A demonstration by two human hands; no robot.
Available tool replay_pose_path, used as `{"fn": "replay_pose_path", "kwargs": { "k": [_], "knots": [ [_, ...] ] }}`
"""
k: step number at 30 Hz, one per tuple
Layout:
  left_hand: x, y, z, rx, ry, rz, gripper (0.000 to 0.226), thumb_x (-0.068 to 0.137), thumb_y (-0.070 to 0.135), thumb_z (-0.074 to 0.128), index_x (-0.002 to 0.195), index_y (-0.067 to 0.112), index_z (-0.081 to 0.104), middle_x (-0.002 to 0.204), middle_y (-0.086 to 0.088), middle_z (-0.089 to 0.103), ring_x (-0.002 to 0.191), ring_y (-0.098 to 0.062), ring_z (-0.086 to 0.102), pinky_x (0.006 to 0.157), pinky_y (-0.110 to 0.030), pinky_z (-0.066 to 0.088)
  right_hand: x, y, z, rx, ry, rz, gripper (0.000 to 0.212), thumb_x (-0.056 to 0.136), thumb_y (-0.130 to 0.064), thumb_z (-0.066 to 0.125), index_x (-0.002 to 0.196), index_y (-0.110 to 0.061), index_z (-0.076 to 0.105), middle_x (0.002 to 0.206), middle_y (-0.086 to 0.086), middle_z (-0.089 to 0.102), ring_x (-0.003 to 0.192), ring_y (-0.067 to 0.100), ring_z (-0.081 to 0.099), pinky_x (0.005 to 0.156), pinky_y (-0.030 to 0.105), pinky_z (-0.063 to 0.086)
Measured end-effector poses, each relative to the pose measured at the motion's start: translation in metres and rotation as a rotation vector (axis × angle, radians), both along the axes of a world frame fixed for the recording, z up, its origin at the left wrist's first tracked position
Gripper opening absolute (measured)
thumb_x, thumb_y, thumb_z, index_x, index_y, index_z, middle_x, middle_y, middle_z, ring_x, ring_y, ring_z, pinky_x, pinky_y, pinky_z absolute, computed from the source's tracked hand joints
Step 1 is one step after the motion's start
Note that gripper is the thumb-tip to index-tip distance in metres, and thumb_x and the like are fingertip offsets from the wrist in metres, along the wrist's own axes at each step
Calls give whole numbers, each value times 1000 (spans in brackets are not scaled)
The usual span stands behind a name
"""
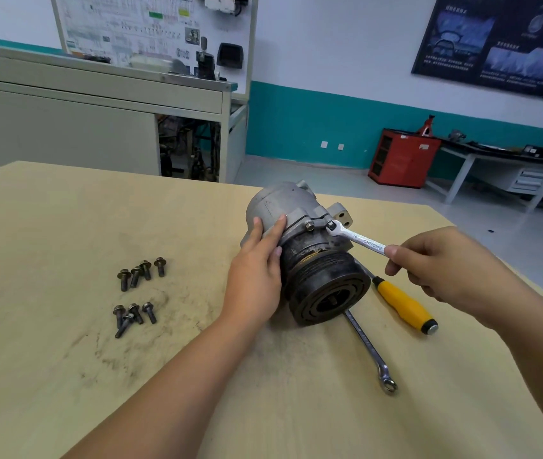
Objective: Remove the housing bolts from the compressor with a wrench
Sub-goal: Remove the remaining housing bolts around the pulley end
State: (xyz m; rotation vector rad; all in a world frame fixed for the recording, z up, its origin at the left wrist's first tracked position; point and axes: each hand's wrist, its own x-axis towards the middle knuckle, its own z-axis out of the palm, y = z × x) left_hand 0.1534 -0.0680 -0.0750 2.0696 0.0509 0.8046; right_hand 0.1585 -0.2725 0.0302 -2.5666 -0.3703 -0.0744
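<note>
Counted one grey cast-metal compressor [296, 207] with a black ribbed pulley, lying on its side on the pale wooden table [65, 359], pulley end nearest the camera. Counted two hex-headed housing bolts [310, 225] seated side by side in the flange on top of the compressor. Counted eight dark flanged loose bolts [136, 276] on the table well left of the compressor, in two clusters of four. Counted two wrenches: one chrome flat wrench [359, 240], head fitted on the right-hand seated bolt, and one long steel ring spanner [368, 349], flat on the table with its far end hidden under the compressor. Counted one yellow-handled screwdriver [402, 303] just right of the compressor. Saw the left hand [257, 276] laid on the compressor, fingers straight and pressed to the metal. Saw the right hand [445, 270], right of the compressor, pinching the wrench handle with curled fingers.
</note>
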Motion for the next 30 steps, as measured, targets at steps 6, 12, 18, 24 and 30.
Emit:
{"fn": "replay_pose_path", "kwargs": {
  "k": [6, 12, 18, 24, 30],
  "knots": [
    [0, 1, 1, 13, 5, -2, 46, 99, 12, 43, 139, 34, 41, 154, -9, 26, 141, -21, 29, 101, -8, 16, 1, 4, -2, -195, -147, -23, 38, 94, -40, 49, 64, -20, 62, 68, 9, 61, 60, 21, 52, 57, 34, 43],
    [1, 2, 1, 10, 7, -2, 46, 99, 11, 43, 140, 33, 40, 154, -10, 27, 140, -20, 29, 101, -7, 15, 1, 9, -12, -352, -329, -45, 42, 96, -40, 44, 75, -10, 63, 60, 2, 51, 57, 14, 44, 49, 29, 32],
    [1, 2, 1, 8, 18, 8, 47, 99, 11, 42, 140, 32, 39, 154, -9, 26, 140, -21, 30, 99, -7, 16, -11, 17, -19, -630, -472, -44, 32, 100, -39, 30, 76, -18, 39, 57, -4, 36, 54, 21, 39, 43, 28, 19],
    [-2, -1, 0, 7, 6, 0, 47, 99, 11, 42, 140, 33, 40, 155, -8, 25, 140, -21, 30, 98, -7, 16, -23, 27, -21, -863, -493, -83, 26, 95, -19, 47, 80, -21, 26, 60, -6, 26, 46, 14, 21, 42, 27, 12],
    [-2, -1, 0, -9, 19, -2, 45, 100, 14, 42, 140, 35, 40, 155, -5, 24, 141, -19, 29, 98, -6, 15, -19, 11, -17, -329, -306, -90, 40, 96, -39, 44, 76, -8, 61, 63, 5, 55, 61, 21, 51, 48, 27, 31]
  ]
}}
